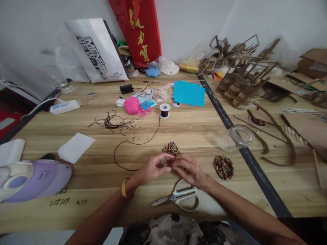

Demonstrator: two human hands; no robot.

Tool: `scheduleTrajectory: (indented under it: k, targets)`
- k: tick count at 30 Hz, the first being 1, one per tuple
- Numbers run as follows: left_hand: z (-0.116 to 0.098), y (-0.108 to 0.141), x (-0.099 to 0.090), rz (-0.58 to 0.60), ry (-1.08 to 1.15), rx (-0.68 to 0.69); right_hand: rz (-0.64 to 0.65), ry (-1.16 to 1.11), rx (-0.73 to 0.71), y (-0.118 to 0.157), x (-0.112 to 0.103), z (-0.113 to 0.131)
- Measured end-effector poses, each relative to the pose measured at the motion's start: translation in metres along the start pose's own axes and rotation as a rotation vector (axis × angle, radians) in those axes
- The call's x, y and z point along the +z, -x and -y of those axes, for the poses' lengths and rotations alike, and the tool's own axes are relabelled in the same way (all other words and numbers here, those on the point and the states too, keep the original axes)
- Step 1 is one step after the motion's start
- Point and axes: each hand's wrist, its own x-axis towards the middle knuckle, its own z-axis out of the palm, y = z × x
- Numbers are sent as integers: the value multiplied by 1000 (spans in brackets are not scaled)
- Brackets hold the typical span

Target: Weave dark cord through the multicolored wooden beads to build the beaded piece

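Note:
My left hand [154, 167] and my right hand [188, 169] meet over the near middle of the table, fingertips nearly touching. The fingers of both are curled in a pinch; what lies between them is too small to make out. Just beyond them sits a pile of multicoloured beads [171, 148]. Black cord [114, 153] runs from a white spool [165, 111] in a loop toward my left hand. Below my hands lie scissors [178, 197] with pale handles. A coil of strung beads [224, 167] rests to the right of my right hand.
Cut black cords [112, 122], pink yarn [132, 105] and blue sheets [189, 93] lie farther back. A purple and white device [41, 178] is at left, near white paper [76, 147]. Clear tape rolls [241, 136] and brown woven baskets [240, 86] stand right.

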Motion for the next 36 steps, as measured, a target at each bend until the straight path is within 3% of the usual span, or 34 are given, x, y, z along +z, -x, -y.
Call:
scheduleTrajectory:
  k: [4, 11, 15, 20, 25, 36]
  targets:
    - [14, -3, 10, -30, 110, -48, 0, 43, 2, 0, 1, 1]
    - [34, -4, 6, -66, 49, -71, 71, 35, 71, -6, -12, -2]
    - [31, -4, 6, -91, -56, -114, 125, 176, 297, -12, -42, -11]
    - [27, -5, 7, -70, -195, -99, 376, 373, 511, -13, -69, -14]
    - [29, -5, 11, -54, -365, -83, 487, 356, 572, -13, -63, -11]
    - [38, -1, 15, -18, -479, 31, 362, 212, 642, -14, -39, -6]
